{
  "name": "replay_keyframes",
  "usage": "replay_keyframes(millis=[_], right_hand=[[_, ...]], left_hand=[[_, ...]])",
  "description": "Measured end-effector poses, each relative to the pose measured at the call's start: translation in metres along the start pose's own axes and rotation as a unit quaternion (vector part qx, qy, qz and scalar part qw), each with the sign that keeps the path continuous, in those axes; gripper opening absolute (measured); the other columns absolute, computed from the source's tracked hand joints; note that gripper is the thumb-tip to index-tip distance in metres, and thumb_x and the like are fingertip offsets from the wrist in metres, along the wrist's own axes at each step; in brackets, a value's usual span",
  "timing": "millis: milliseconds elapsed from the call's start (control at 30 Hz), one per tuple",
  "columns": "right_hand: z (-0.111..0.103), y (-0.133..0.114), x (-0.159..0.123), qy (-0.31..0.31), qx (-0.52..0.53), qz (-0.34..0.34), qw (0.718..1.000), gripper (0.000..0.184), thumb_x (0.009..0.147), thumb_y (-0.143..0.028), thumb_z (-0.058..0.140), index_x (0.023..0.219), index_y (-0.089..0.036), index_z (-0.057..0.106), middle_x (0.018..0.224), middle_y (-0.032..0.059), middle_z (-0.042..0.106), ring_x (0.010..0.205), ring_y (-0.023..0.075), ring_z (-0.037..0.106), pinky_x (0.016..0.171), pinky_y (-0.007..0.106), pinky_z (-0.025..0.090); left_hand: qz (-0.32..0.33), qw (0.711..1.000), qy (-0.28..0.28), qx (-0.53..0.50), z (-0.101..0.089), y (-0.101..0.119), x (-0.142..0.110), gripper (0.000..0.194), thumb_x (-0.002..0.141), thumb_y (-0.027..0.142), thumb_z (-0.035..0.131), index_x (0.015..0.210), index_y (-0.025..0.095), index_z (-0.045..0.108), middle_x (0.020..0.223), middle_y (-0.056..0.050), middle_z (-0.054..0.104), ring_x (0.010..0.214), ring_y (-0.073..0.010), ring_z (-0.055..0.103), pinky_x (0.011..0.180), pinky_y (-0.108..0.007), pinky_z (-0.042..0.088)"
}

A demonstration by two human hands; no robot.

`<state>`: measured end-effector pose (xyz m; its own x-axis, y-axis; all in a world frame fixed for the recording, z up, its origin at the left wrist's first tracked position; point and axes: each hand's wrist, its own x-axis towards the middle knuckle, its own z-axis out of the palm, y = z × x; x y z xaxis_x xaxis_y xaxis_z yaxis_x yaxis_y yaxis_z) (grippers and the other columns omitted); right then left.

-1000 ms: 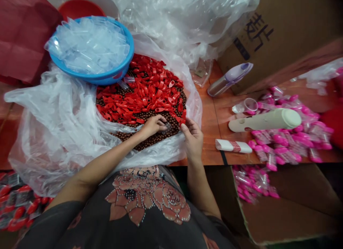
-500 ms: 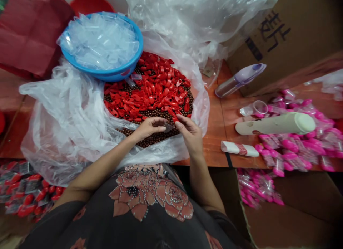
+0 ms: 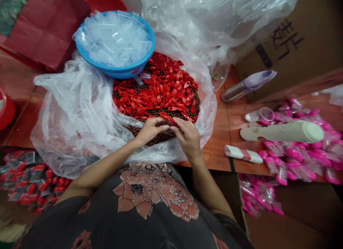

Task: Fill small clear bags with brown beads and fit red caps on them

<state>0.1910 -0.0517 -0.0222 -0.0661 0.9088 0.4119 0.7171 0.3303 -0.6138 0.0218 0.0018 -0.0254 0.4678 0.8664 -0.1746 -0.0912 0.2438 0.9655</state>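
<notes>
Over the pile, my two hands meet at the fingertips. My right hand [image 3: 189, 137] is closed on a red plastic cap [image 3: 167, 117] with a spoon-like end, which points up and to the left. My left hand [image 3: 149, 131] pinches a clear plastic tube, mostly hidden between the fingers now. Many similar red caps [image 3: 160, 91] lie heaped on small brown beads [image 3: 158, 137] inside a spread white plastic bag [image 3: 75, 109]. Behind the heap stands a blue bowl [image 3: 125, 72] full of clear plastic tubes [image 3: 115, 38].
To the right are a purple-topped clear bottle [image 3: 248, 85], a pale green cylinder [image 3: 281, 132], a white roll [image 3: 243, 154] and many pink-capped packets [image 3: 302, 156]. A cardboard box [image 3: 294, 63] stands at the back right. Red-capped packets [image 3: 34, 181] lie low on the left.
My hands have drawn together, and the red cap has tilted toward my left fingers. The clear tube, visible earlier at my left fingertips, is mostly hidden. The whole view has shifted slightly.
</notes>
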Motion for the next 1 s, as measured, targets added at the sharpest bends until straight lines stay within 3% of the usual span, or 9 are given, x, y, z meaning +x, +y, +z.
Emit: replay_keyframes(millis=[100, 167, 267, 400, 567, 667, 833, 900, 1000], right_hand=[[0.009, 0.007, -0.002, -0.021, -0.047, -0.052, 0.997, 0.068, 0.087, -0.04, 0.066, 0.145, -0.02, 0.038, 0.136, 0.0152, 0.058, 0.128, 0.0294, 0.054, 0.105, 0.052, 0.045], [0.013, 0.01, -0.003, -0.03, -0.059, -0.066, 0.996, 0.076, 0.086, -0.039, 0.066, 0.149, -0.02, 0.028, 0.139, 0.0169, 0.054, 0.13, 0.0305, 0.051, 0.106, 0.054, 0.043], [0.016, 0.012, -0.002, -0.043, -0.047, -0.07, 0.996, 0.073, 0.084, -0.033, 0.066, 0.146, -0.022, 0.03, 0.135, 0.015, 0.056, 0.123, 0.0302, 0.054, 0.102, 0.052, 0.045], [0.02, 0.003, -0.003, -0.052, -0.03, -0.082, 0.995, 0.064, 0.078, -0.031, 0.068, 0.136, -0.022, 0.041, 0.125, 0.0125, 0.061, 0.114, 0.0297, 0.057, 0.097, 0.049, 0.046], [0.032, -0.009, -0.009, -0.059, -0.033, -0.101, 0.993, 0.058, 0.078, -0.031, 0.069, 0.131, -0.024, 0.045, 0.122, 0.0104, 0.059, 0.122, 0.0311, 0.05, 0.101, 0.049, 0.042], [0.038, -0.011, -0.012, -0.07, -0.03, -0.071, 0.995, 0.057, 0.079, -0.031, 0.068, 0.131, -0.027, 0.045, 0.123, 0.0108, 0.054, 0.122, 0.0314, 0.048, 0.101, 0.051, 0.042], [0.034, -0.013, -0.011, -0.054, -0.007, -0.032, 0.998, 0.08, 0.078, -0.034, 0.069, 0.145, -0.024, 0.024, 0.125, 0.0129, 0.051, 0.116, 0.0297, 0.05, 0.099, 0.049, 0.044], [0.03, -0.014, -0.008, -0.082, -0.024, -0.036, 0.996, 0.087, 0.077, -0.036, 0.069, 0.148, -0.023, 0.02, 0.131, 0.0144, 0.048, 0.121, 0.031, 0.048, 0.102, 0.05, 0.042], [0.024, -0.015, -0.004, -0.124, -0.052, -0.059, 0.989, 0.079, 0.077, -0.039, 0.068, 0.143, -0.023, 0.03, 0.136, 0.0142, 0.047, 0.125, 0.0318, 0.046, 0.104, 0.049, 0.04]], left_hand=[[-0.007, 0.999, 0.016, -0.052, 0.001, 0.001, -0.001, 0.028, 0.071, 0.025, 0.077, 0.096, 0.014, 0.072, 0.092, -0.006, 0.074, 0.084, -0.0157, 0.066, 0.084, -0.032, 0.052], [-0.014, 0.995, 0.029, -0.09, 0.002, 0.0, -0.003, 0.033, 0.066, 0.025, 0.081, 0.095, 0.014, 0.071, 0.092, -0.005, 0.073, 0.085, -0.0152, 0.066, 0.084, -0.03, 0.051], [-0.055, 0.986, 0.053, -0.145, 0.001, -0.001, -0.009, 0.034, 0.073, 0.039, 0.078, 0.096, 0.015, 0.069, 0.09, -0.006, 0.073, 0.079, -0.0143, 0.066, 0.075, -0.027, 0.051], [-0.17, 0.96, 0.03, -0.221, 0.0, -0.002, -0.017, 0.05, 0.086, 0.063, 0.054, 0.092, 0.016, 0.067, 0.075, -0.008, 0.07, 0.065, -0.0172, 0.066, 0.059, -0.028, 0.05], [-0.193, 0.943, 0.048, -0.267, 0.001, -0.004, -0.017, 0.042, 0.086, 0.057, 0.056, 0.086, 0.016, 0.067, 0.069, -0.006, 0.068, 0.058, -0.0158, 0.063, 0.056, -0.028, 0.05], [-0.213, 0.94, 0.04, -0.264, 0.0, -0.003, -0.018, 0.041, 0.087, 0.053, 0.055, 0.091, 0.015, 0.068, 0.069, -0.006, 0.068, 0.055, -0.0158, 0.062, 0.054, -0.029, 0.05], [-0.226, 0.941, 0.037, -0.247, -0.001, -0.001, -0.021, 0.044, 0.087, 0.053, 0.049, 0.097, 0.014, 0.067, 0.072, -0.008, 0.068, 0.057, -0.0172, 0.062, 0.054, -0.028, 0.05], [-0.229, 0.943, 0.045, -0.238, 0.001, -0.002, -0.022, 0.042, 0.086, 0.052, 0.049, 0.092, 0.013, 0.066, 0.071, -0.008, 0.067, 0.057, -0.0169, 0.062, 0.053, -0.028, 0.049], [-0.211, 0.948, 0.049, -0.232, 0.005, -0.005, -0.023, 0.039, 0.084, 0.051, 0.051, 0.082, 0.014, 0.062, 0.065, -0.005, 0.062, 0.052, -0.0138, 0.057, 0.05, -0.025, 0.046]])
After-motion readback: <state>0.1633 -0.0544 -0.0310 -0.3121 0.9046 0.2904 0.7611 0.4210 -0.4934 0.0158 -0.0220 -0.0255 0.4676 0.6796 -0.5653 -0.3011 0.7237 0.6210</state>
